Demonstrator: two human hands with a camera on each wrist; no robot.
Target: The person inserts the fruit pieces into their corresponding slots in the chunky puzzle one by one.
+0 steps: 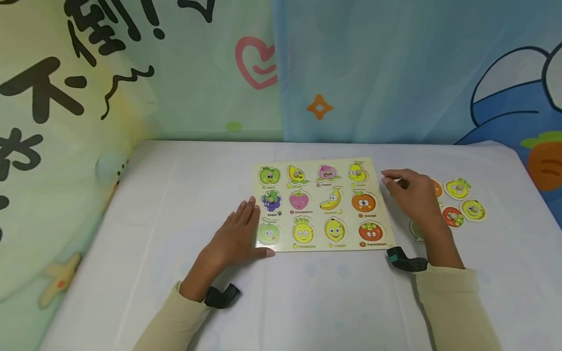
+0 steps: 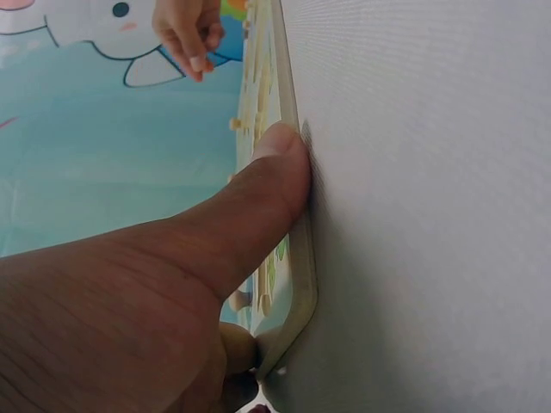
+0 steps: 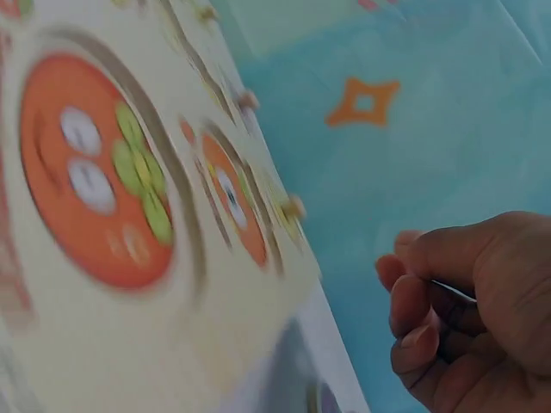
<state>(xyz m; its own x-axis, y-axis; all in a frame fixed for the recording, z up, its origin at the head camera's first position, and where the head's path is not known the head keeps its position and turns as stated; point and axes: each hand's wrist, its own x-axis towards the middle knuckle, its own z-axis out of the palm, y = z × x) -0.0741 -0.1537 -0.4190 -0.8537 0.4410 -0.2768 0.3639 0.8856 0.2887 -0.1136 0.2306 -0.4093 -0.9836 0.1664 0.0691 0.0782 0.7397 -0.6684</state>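
Note:
A fruit puzzle board [image 1: 316, 246] lies flat on the white table, with printed fruit in rows. Small knobs, such as a wooden knob [image 3: 294, 207], stick up from pieces in it, among them the pear [image 1: 357, 172], peach [image 1: 327, 172] and grape [image 1: 271, 201]. My left hand [image 1: 234, 236] steadies the board's lower left corner, straight fingers along the left side and thumb [image 2: 280, 159] against the front edge. Just off the board's right edge hovers my right hand [image 1: 414, 197]. Its fingers are loosely bent, thumb and forefinger close together, with nothing visible between them.
Loose fruit pieces lie right of the board, around and partly behind the right hand: a pineapple piece [image 1: 458, 188], a lemon piece [image 1: 473, 210], a persimmon piece [image 1: 452, 217], an orange piece [image 1: 437, 188] and a green piece [image 1: 415, 230]. A printed curtain [image 1: 395, 73] hangs behind the table.

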